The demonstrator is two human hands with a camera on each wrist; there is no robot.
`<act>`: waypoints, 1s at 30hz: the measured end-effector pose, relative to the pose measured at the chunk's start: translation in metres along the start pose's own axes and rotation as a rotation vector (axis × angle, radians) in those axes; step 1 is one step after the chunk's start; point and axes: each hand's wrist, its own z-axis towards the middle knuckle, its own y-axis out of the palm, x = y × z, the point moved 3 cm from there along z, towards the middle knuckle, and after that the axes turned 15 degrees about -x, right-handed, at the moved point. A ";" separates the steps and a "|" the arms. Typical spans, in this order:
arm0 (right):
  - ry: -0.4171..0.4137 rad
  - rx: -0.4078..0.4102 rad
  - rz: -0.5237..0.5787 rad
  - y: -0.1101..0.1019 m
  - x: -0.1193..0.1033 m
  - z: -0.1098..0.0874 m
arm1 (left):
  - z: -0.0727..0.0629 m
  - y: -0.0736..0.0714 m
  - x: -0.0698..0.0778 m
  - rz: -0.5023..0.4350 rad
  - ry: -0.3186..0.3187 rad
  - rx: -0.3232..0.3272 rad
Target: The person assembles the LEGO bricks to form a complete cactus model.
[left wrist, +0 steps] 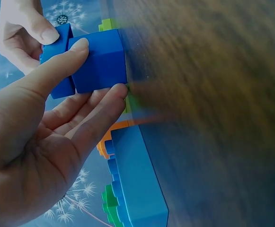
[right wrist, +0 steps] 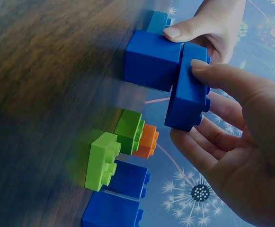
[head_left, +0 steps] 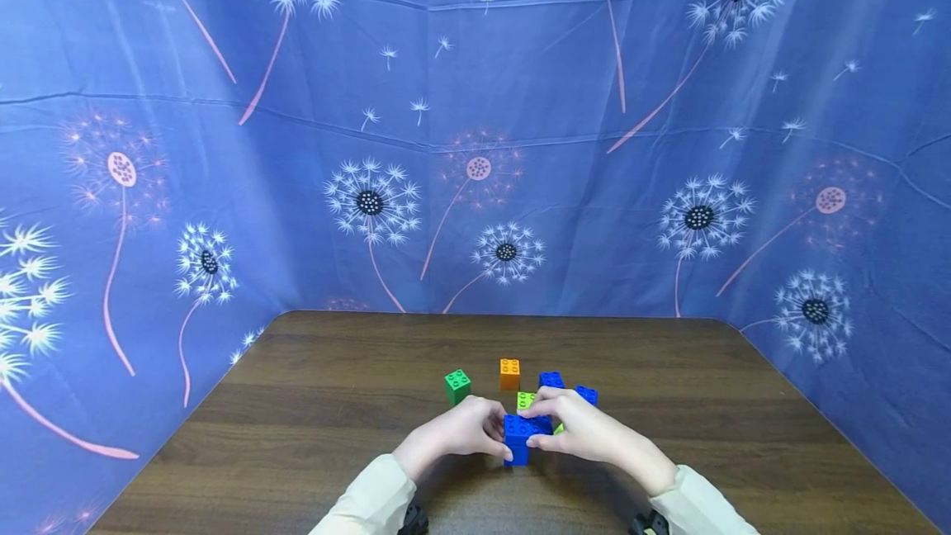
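Head view: both hands meet low over the dark wooden bench. The left hand pinches a blue plastic cube brick standing on the bench, the right hand curls its fingers round a flatter blue plastic brick pressed against its side. The flat one sits skewed; pushing now could jam or slide them into the lime-green brick nearby.

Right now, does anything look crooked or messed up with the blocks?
Yes. The top blue block in the right hand sits off-centre on the lower blue block held by the left hand, overhanging one side. The loose blocks look undamaged.
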 end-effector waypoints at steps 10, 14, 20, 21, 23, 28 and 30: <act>0.020 -0.008 0.028 0.000 0.000 0.000 | 0.000 0.000 0.001 -0.003 0.001 -0.014; 0.023 -0.002 0.034 0.000 0.000 0.000 | 0.000 0.000 0.000 -0.005 0.002 -0.022; 0.017 -0.007 0.044 0.000 -0.001 0.001 | 0.000 0.001 0.000 0.015 0.004 -0.016; 0.017 -0.009 0.043 -0.001 -0.002 0.002 | 0.000 0.001 0.000 0.019 0.003 -0.014; 0.022 -0.017 0.040 -0.002 -0.002 0.003 | 0.000 0.001 0.000 0.029 0.002 -0.010; 0.037 -0.042 0.032 -0.005 -0.004 0.004 | 0.001 -0.001 0.001 0.048 -0.002 -0.011; 0.035 -0.044 0.020 -0.005 -0.004 0.004 | 0.002 -0.001 0.001 0.060 0.000 -0.010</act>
